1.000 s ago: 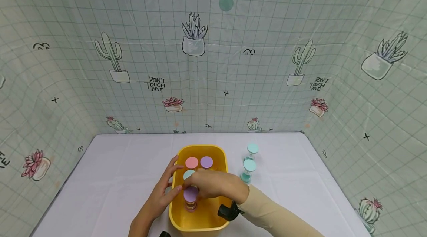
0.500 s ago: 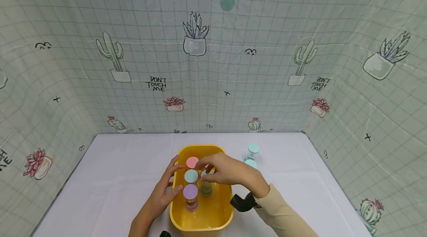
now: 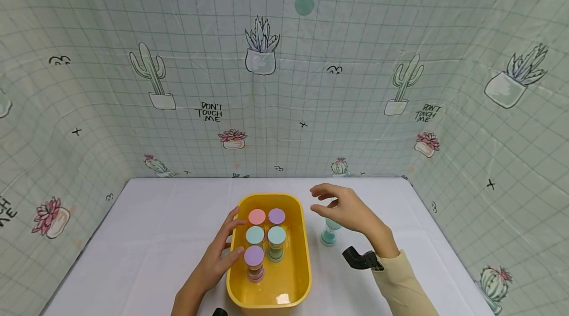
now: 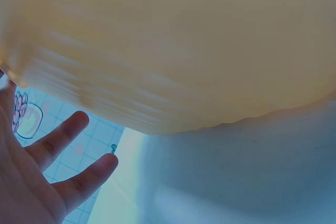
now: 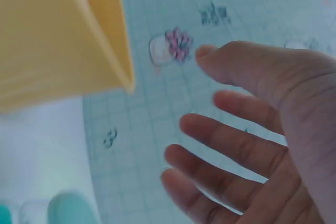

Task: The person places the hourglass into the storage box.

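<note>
Cactus-printed cloth [image 3: 289,94] hangs behind a white table [image 3: 173,227]; read the clock from the middle of the yellow bin [image 3: 291,276], with twelve at its far end. At nine o'clock the left hand [image 3: 215,259] rests against the bin's side, loosely spread, fingers and thumb at the rim rather than clenched. The bin looks light, stiff and glossy, likely to slide if nudged, so the rim seems the place to steady it.

Inside, five sand timers stand upright: a purple-capped timer [image 3: 254,256] at nine, a mint-capped timer [image 3: 255,234] at ten, a pink-capped timer [image 3: 257,217] at eleven, a second mint-capped timer [image 3: 276,237] near one and a second purple-capped timer [image 3: 276,216] just past twelve.

Outside, towards three, a mint timer [image 3: 329,238] stands on the table, its cap partly hidden by the right hand [image 3: 348,210]. That hand hangs at two o'clock, released, thumb and fingers apart around nothing. Such timers should be light but rigid; their clear walls may be slick and breakable, so a gentle pinch round the cap's edge seems safest.
</note>
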Demonstrator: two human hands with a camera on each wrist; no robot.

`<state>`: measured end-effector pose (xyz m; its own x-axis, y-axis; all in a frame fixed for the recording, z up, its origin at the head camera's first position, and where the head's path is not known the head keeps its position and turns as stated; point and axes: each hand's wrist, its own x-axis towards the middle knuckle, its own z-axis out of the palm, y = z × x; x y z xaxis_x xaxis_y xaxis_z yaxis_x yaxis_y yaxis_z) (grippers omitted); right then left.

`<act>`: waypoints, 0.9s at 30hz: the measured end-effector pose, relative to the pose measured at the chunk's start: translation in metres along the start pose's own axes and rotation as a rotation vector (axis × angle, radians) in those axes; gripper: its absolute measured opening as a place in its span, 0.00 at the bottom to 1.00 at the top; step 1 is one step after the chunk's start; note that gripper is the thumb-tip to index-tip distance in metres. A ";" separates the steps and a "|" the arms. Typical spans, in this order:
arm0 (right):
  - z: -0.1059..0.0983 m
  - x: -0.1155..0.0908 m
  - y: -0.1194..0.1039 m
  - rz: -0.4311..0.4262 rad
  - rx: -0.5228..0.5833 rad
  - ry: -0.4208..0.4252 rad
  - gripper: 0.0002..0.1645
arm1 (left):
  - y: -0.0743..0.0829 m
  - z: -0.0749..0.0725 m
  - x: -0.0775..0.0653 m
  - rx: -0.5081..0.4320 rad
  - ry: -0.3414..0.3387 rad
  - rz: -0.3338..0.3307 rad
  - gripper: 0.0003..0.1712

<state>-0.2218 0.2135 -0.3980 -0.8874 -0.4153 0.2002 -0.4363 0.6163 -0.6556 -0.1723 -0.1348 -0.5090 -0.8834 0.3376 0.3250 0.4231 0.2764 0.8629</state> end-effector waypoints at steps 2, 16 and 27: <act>-0.001 -0.006 0.009 0.035 0.008 0.040 0.26 | 0.000 0.000 0.000 -0.002 -0.001 0.002 0.28; 0.002 -0.020 0.067 0.167 -0.012 0.273 0.38 | 0.000 0.001 0.001 -0.027 -0.003 -0.013 0.28; 0.013 -0.025 0.097 0.263 0.077 0.269 0.42 | 0.002 0.002 -0.001 -0.023 0.006 -0.016 0.28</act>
<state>-0.2400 0.2750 -0.4767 -0.9793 -0.0526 0.1952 -0.1851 0.6218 -0.7610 -0.1706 -0.1327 -0.5080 -0.8911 0.3280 0.3137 0.4046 0.2608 0.8765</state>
